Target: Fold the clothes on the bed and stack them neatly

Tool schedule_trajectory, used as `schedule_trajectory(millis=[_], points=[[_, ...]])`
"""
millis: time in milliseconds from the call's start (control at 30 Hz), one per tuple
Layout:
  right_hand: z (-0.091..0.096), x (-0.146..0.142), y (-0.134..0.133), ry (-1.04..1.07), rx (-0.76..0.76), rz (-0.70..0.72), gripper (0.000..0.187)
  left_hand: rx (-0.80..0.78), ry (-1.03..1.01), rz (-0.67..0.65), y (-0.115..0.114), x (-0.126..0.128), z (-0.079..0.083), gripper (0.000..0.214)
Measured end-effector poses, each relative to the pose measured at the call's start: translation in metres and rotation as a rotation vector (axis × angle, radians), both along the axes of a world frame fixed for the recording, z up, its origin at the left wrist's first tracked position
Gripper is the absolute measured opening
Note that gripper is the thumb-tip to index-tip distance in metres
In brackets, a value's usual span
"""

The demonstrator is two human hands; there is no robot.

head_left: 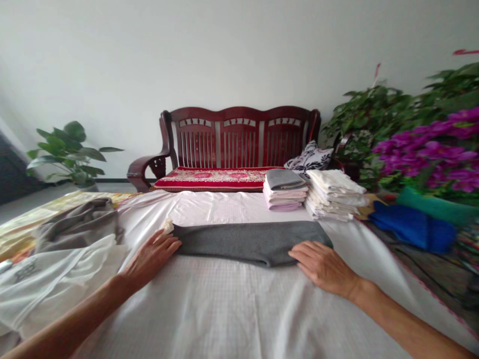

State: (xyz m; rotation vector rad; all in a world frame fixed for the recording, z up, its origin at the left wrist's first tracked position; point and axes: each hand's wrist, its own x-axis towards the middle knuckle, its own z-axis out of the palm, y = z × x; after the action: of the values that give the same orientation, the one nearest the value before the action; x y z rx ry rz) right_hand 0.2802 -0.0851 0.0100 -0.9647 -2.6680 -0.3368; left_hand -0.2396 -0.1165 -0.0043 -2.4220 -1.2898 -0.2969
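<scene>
A dark grey garment (239,242), folded into a long narrow strip, lies crosswise on the white cloth in front of me. My left hand (157,252) rests at its left end, fingers stretched out over the edge. Beside those fingers a small cream-white ruffled bit (168,226) sticks out; I cannot tell whether it belongs to the garment. Flat on the right end of the strip lies my right hand (324,267), its fingers extended. Neither thumb shows clearly.
White cloth (209,309) covers the surface. Behind the garment stand two folded stacks, one grey-topped (286,189), one white (335,194). Loose brown-grey (80,227) and white clothes (63,279) lie left. Beyond are a wooden bench (239,139), plants and purple flowers (430,149).
</scene>
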Motion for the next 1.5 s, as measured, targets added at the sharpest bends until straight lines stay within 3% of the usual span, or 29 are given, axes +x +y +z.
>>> schedule_trajectory(millis=[167,267,433,533,600,733,833,967,1133,1200,1300,1400,1500], points=[[-0.003,-0.006,0.001,0.016,0.121,-0.173,0.026,0.121,-0.034,-0.001,0.013,0.005,0.001,0.03],[0.004,-0.009,0.008,0.116,0.174,-0.305,0.021,0.163,-0.101,0.026,0.017,0.002,0.014,0.029],[0.05,-0.004,0.031,0.262,0.16,-0.473,0.026,0.049,-0.35,0.146,0.022,-0.007,0.058,0.025],[0.082,0.002,0.046,0.261,0.021,-0.486,0.027,-0.07,-0.508,0.244,0.028,-0.014,0.08,0.027],[0.094,0.003,0.058,0.226,-0.144,-0.433,0.026,-0.16,-0.569,0.237,0.036,-0.02,0.086,0.026],[0.085,-0.005,0.085,0.135,-0.432,-0.332,0.023,-0.477,-0.622,0.288,0.061,-0.033,0.07,0.038],[0.066,-0.02,0.105,0.052,-0.415,-0.382,0.023,-0.619,-0.6,0.426,0.084,-0.04,0.046,0.044],[0.047,-0.036,0.117,0.031,-0.275,-0.519,0.02,-0.525,-0.508,0.547,0.104,-0.044,0.028,0.037],[0.034,-0.027,0.1,0.086,-0.125,-0.633,0.024,-0.292,-0.27,0.698,0.089,-0.03,0.039,0.039],[0.029,-0.018,0.088,0.118,-0.081,-0.697,0.032,-0.189,-0.24,0.604,0.072,-0.009,0.046,0.043],[0.018,-0.008,0.071,0.136,-0.102,-0.754,0.048,-0.188,-0.206,0.32,0.045,0.029,0.042,0.05],[0.003,-0.006,0.059,0.095,-0.14,-0.727,0.052,-0.205,-0.132,0.181,0.03,0.054,0.02,0.051],[-0.012,-0.009,0.053,0.049,-0.109,-0.724,0.051,-0.224,-0.096,0.23,0.031,0.054,-0.009,0.055]])
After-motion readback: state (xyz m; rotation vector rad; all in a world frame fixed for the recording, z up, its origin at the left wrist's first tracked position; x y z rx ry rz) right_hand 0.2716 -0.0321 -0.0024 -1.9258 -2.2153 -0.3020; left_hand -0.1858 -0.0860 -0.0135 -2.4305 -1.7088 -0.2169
